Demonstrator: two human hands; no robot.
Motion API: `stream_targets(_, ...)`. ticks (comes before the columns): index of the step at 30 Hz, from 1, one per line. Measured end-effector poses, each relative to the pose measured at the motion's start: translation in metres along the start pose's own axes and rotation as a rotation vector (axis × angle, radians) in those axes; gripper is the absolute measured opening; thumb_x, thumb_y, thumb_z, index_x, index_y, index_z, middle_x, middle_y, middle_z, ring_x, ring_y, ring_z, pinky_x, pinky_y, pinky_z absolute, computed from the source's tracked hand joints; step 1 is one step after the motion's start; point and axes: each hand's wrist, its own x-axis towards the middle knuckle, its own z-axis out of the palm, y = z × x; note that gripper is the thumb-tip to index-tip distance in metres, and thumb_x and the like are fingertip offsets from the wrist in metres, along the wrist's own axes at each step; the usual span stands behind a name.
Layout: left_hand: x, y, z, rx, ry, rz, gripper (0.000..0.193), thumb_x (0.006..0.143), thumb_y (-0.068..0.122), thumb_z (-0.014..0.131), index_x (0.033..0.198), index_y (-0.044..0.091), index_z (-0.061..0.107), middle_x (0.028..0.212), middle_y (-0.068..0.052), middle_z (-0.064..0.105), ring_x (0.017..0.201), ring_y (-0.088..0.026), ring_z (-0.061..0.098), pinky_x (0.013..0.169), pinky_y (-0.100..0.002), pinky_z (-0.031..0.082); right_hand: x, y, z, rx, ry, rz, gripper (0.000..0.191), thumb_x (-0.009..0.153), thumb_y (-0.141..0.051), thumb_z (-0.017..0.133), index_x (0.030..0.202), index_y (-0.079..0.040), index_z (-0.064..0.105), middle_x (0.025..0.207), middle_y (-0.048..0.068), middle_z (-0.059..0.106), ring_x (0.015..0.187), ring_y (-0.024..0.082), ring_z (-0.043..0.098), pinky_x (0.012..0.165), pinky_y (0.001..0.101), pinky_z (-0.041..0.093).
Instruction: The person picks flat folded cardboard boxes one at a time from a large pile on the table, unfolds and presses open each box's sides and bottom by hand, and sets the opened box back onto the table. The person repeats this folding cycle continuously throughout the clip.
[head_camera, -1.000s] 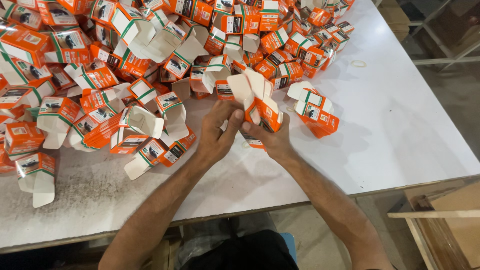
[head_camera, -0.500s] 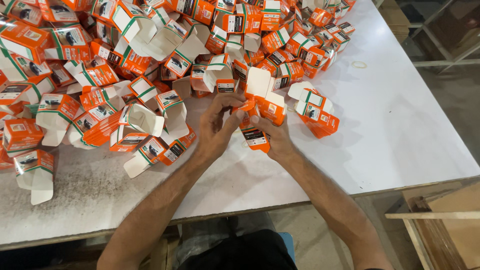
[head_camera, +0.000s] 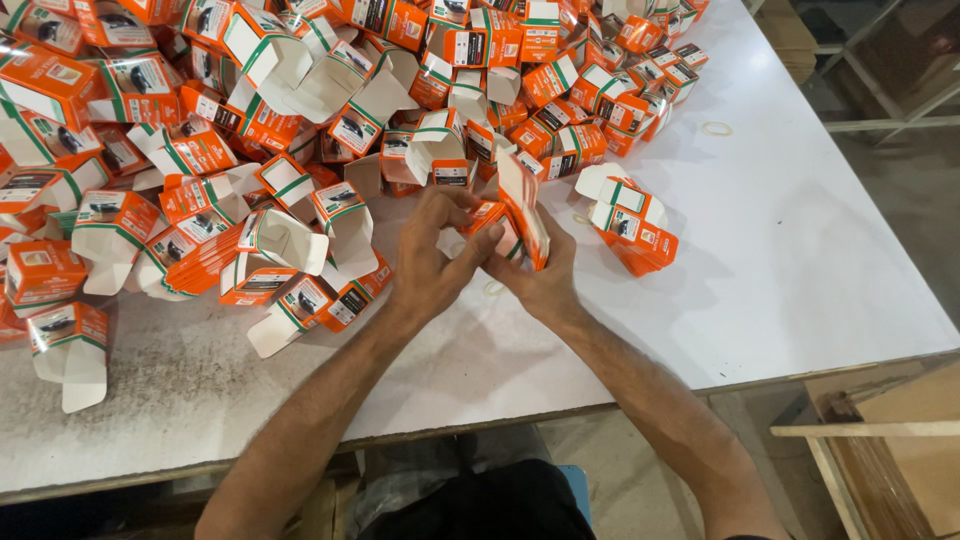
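Both gripping one orange carton (head_camera: 512, 215): left hand (head_camera: 432, 262), right hand (head_camera: 540, 275). Bare table (head_camera: 800, 250) toward right edge; carton heap (head_camera: 250, 130) crowding far-left corner.

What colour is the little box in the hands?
The little box is orange and white, with some green trim; only the head view shows it.

A white table (head_camera: 800, 260) carries a big heap of small orange-and-white cartons (head_camera: 300, 130) spread across its far and left parts. One folded carton (head_camera: 635, 232) lies apart toward the middle. A rubber band (head_camera: 716, 128) rests near the right edge.
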Motion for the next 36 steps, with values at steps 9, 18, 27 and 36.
stream_targets(9,0.018,0.024,-0.02,0.337,0.28,0.284,0.047,0.084,-0.016,0.065,0.127,-0.004,0.051,0.144,-0.025,0.038,0.137,-0.04,0.04,0.108,-0.047,0.045,0.009,0.007,-0.006,0.417,-0.011,0.155,0.047,0.098,-0.019,0.075,0.134,0.005,0.059,0.128,0.013,0.067,0.119,0.024,0.066,0.104,0.0414,0.057)
stream_targets(18,0.003,-0.01,-0.003,0.194,-0.102,0.273,0.036,0.084,-0.011,0.074,0.108,0.008,0.055,0.114,-0.009,0.063,0.11,-0.028,0.06,0.09,-0.039,0.053,0.005,0.022,-0.01,0.628,-0.222,0.429,0.038,0.103,-0.013,0.071,0.131,0.008,0.058,0.117,0.017,0.066,0.106,0.029,0.066,0.089,0.0484,0.055)
stream_targets(27,-0.002,0.005,-0.005,-0.186,-0.143,-0.067,0.034,0.109,0.013,0.054,0.138,0.0,0.04,0.119,-0.01,0.063,0.109,-0.023,0.063,0.095,-0.037,0.051,0.007,0.014,-0.012,0.74,-0.081,0.469,0.055,0.088,-0.015,0.077,0.136,-0.002,0.055,0.123,0.012,0.066,0.11,0.021,0.07,0.095,0.0396,0.058)
stream_targets(36,-0.007,-0.014,0.005,-0.2,-0.04,-0.199,0.025,0.113,0.023,0.063,0.114,-0.002,0.068,0.113,-0.009,0.06,0.096,-0.018,0.053,0.082,-0.032,0.044,0.001,0.002,-0.003,0.297,0.044,0.171,0.064,0.09,-0.007,0.078,0.146,0.0,0.05,0.128,0.009,0.067,0.113,0.015,0.066,0.099,0.0331,0.059)
